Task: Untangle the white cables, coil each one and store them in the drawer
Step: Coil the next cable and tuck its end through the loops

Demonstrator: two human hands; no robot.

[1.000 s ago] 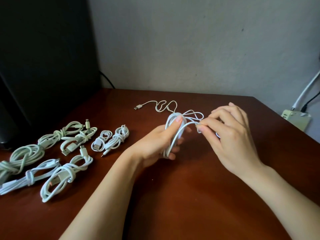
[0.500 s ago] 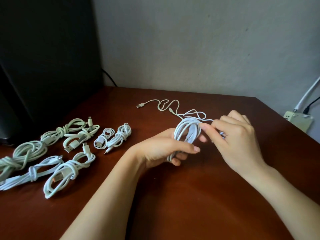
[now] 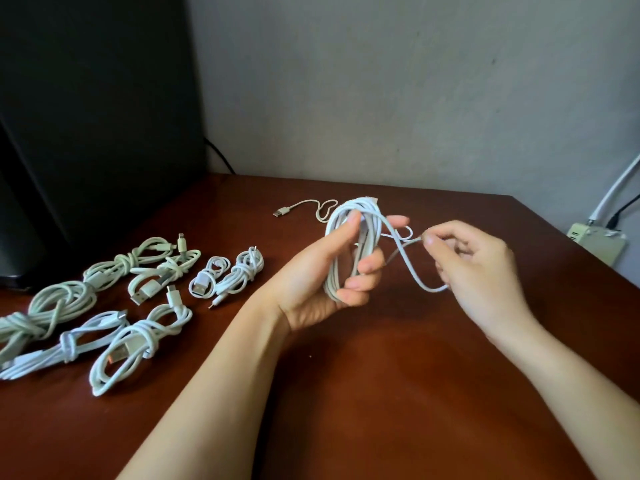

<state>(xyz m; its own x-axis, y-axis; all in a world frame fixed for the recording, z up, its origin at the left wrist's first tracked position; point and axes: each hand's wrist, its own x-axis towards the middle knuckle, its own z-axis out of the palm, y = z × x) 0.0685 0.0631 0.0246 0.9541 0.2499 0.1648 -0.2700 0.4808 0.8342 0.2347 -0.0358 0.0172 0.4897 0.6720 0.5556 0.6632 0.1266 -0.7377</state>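
Here, far left: one large black body (image 3: 86, 116) stands on the tabletop (image 3: 381, 393). Its top and left side are cut off, and what it is cannot be told.
Thin black cord (image 3: 218, 155): one, showing behind the black body against the wall (image 3: 381, 98). The rest of it is hidden.
Coiled bundles (image 3: 149, 341): seven counted, white to pale green, each wrapped round its own middle. They lie on the tabletop, left of both hands. The two at the frame edge are cut off. The two smallest touch, and whether they are separate cables cannot be told.
Left grip (image 3: 322, 282): clenched round the white cable (image 3: 349, 244), which is held as an upright coil above the tabletop. The thumb lies on the near side of the loops and the fingers curl round them. The bottom of the coil is partly covered by the fingers.
Loops in coil: several, too blurred to count.
Free end: one strand leads from the coil to the tabletop behind it and ends in one USB plug (image 3: 278, 213).
Right grip (image 3: 481, 271): pinches one strand of the same cable between thumb and forefinger, just right of the coil. The strand sags in one loop below the fingers.
Far right: one pale socket block (image 3: 595, 237) lies beyond the tabletop edge. One white lead (image 3: 616, 188) and one black lead (image 3: 623, 209) rise from it, both cut off.
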